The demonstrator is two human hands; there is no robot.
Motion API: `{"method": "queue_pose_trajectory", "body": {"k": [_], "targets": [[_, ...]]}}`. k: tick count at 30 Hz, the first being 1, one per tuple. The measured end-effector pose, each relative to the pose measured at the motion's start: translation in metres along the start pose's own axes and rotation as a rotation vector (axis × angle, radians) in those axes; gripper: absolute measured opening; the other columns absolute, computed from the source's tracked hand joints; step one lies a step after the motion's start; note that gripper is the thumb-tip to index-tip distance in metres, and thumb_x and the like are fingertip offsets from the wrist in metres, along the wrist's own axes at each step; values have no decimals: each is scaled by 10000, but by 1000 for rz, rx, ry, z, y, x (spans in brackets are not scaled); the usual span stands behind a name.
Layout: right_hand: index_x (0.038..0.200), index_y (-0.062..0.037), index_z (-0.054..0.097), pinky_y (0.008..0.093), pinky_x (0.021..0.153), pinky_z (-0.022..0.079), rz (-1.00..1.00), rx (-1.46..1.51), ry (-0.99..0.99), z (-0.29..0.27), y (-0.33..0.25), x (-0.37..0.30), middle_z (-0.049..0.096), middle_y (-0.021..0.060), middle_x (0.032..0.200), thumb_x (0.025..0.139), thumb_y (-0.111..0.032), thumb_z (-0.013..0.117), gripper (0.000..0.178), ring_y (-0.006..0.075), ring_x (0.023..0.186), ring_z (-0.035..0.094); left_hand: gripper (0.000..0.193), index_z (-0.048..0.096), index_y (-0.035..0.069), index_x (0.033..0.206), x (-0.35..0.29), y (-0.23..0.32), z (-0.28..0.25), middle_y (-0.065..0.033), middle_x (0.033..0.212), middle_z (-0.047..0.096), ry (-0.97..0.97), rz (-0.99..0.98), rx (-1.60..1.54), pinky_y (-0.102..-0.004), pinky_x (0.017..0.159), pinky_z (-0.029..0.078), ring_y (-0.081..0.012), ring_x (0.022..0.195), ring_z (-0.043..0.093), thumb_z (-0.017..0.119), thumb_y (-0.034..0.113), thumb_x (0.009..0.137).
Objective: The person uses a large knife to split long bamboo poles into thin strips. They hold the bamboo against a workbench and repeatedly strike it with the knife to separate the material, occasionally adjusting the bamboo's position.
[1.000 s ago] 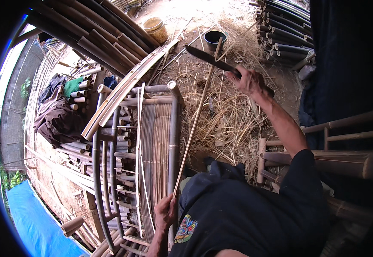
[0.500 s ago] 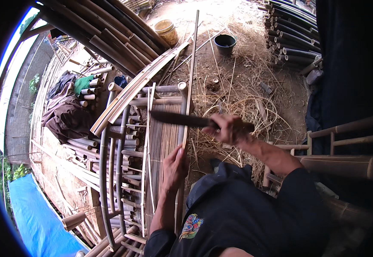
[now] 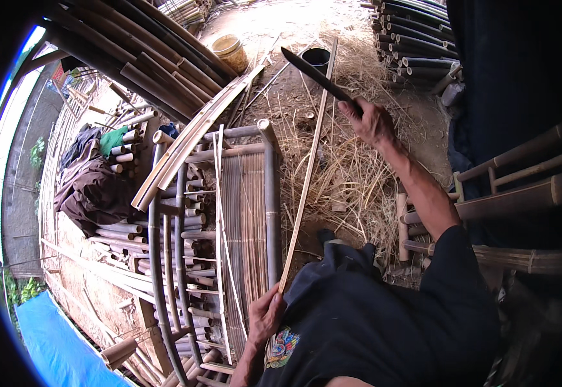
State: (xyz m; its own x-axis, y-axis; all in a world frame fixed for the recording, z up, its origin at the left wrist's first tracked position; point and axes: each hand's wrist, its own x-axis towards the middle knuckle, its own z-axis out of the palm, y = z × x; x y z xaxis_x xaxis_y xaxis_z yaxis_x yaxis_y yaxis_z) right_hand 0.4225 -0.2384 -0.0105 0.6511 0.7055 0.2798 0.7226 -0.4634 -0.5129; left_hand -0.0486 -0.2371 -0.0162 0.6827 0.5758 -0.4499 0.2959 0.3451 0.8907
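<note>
A long, dark-bladed machete (image 3: 319, 79) is gripped at its handle by my right hand (image 3: 372, 124), arm stretched forward. Its blade points up and to the left, crossing the far part of a long thin bamboo strip (image 3: 311, 159); whether the two touch I cannot tell. My left hand (image 3: 266, 315) closes around the near end of that strip, close to my body. The strip runs forward and slightly right from there. Just left of it stands a bamboo bench (image 3: 245, 219) with a slatted top and a thick pole along its side.
Split bamboo lengths (image 3: 197, 145) lean across the bench's far left corner. Shavings (image 3: 358, 174) litter the ground ahead. A black bucket (image 3: 316, 59) and a yellowish bucket (image 3: 230, 53) stand farther off. Bamboo poles (image 3: 416, 39) are stacked far right; bamboo furniture (image 3: 519, 209) is at my right.
The machete has swung from across the strip near my left hand to far forward and right. My left hand has drawn back toward my body, and the strip now slants away from the bench.
</note>
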Motion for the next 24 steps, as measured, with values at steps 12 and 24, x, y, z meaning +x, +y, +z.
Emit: {"method": "queue_pose_trajectory", "body": {"k": [12, 24], "targets": [[756, -101, 581, 346, 470, 412, -75, -135, 526, 8, 81, 10, 520, 42, 571, 881, -715, 385, 656, 162, 525, 537, 320, 614, -32, 1191, -115, -97, -114, 48, 644, 489, -9, -57, -15, -191, 473, 305, -25, 539, 410, 541, 185, 968], [759, -80, 533, 265, 362, 402, 190, 32, 105, -3, 26, -36, 469, 0, 506, 866, -702, 455, 636, 78, 409, 459, 242, 657, 0, 1106, -116, -100, -113, -97, 621, 547, 212, 253, 559, -263, 559, 442, -74, 611, 523, 557, 93, 907]]}}
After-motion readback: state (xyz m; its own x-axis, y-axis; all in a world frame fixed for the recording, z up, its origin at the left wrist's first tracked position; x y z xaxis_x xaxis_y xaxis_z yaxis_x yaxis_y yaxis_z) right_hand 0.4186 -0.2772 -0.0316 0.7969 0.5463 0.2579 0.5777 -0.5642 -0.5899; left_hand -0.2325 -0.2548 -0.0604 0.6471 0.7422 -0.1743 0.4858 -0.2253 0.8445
